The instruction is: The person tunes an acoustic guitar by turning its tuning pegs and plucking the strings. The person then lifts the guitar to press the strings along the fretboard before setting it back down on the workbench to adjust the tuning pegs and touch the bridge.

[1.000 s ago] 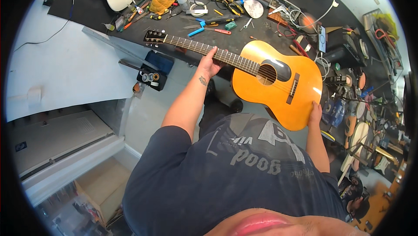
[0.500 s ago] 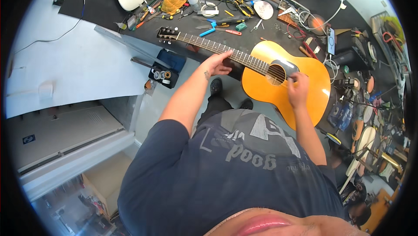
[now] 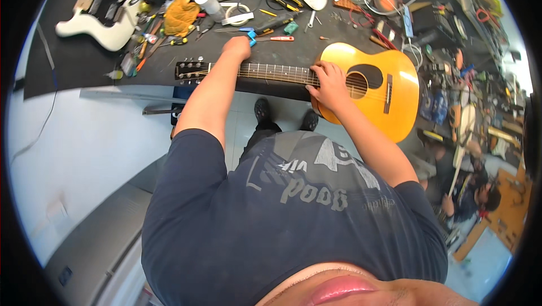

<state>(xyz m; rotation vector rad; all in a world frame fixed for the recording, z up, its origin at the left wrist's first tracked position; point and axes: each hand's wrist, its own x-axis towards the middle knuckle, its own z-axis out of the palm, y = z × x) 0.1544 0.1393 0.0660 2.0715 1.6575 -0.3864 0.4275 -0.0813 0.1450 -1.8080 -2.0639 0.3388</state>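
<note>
An orange-yellow acoustic guitar (image 3: 389, 119) lies along the bench's front edge, its dark headstock (image 3: 187, 70) at the left and my left forearm crossing its neck. My left hand (image 3: 237, 47) is beyond the neck, fingers closed on a small blue tool (image 3: 252, 37) beside a red-handled tool (image 3: 282, 38). My right hand (image 3: 330, 83) rests on the strings where neck meets body, left of the soundhole, fingers apart and curved.
The dark bench (image 3: 45, 80) carries a white electric guitar body (image 3: 101, 35), a yellow glove (image 3: 180, 15), a white cup (image 3: 209, 4), pliers, cables and several tools. At lower right, another person (image 3: 468, 199) sits among guitar parts near a wooden bench.
The guitar has shifted from being held before me onto the bench edge. My left hand has left the neck for the blue tool; my right hand has moved leftward toward the neck joint.
</note>
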